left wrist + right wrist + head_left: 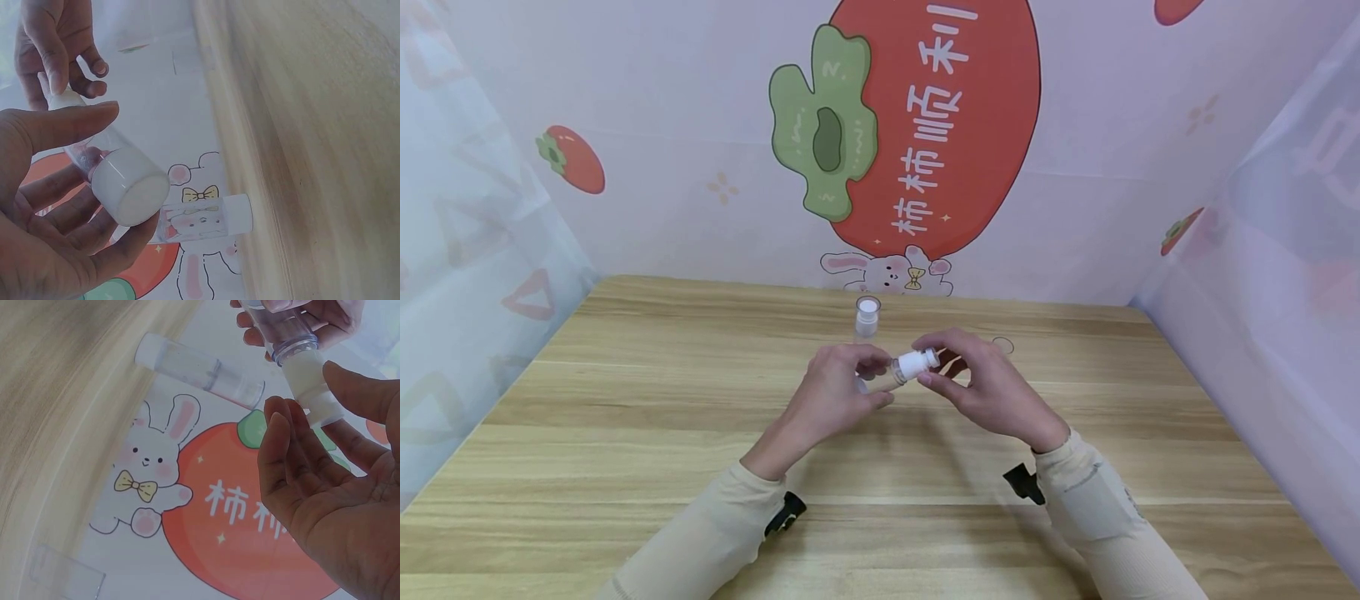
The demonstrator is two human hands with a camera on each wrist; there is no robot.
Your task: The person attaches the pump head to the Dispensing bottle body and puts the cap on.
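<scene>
A small clear bottle with a white pump top [914, 363] and a white base [134, 187] is held tilted above the wooden table. My left hand [842, 387] grips its clear body, thumb on one side and fingers round the other. At the pump end, my right hand [992, 387] has its thumb and curled fingers about the white collar [306, 375]. Behind my hands a second, similar bottle [867, 318] stands upright on the table, its clear upper part [240, 384] showing in the right wrist view.
On the table right of my hands lies a clear cap [69, 575], faint in the head view. The wooden table [625, 400] meets a printed cloth backdrop [700, 233] at the back, with cloth sides left and right. Black wrist mounts [1024, 483] stick out below my sleeves.
</scene>
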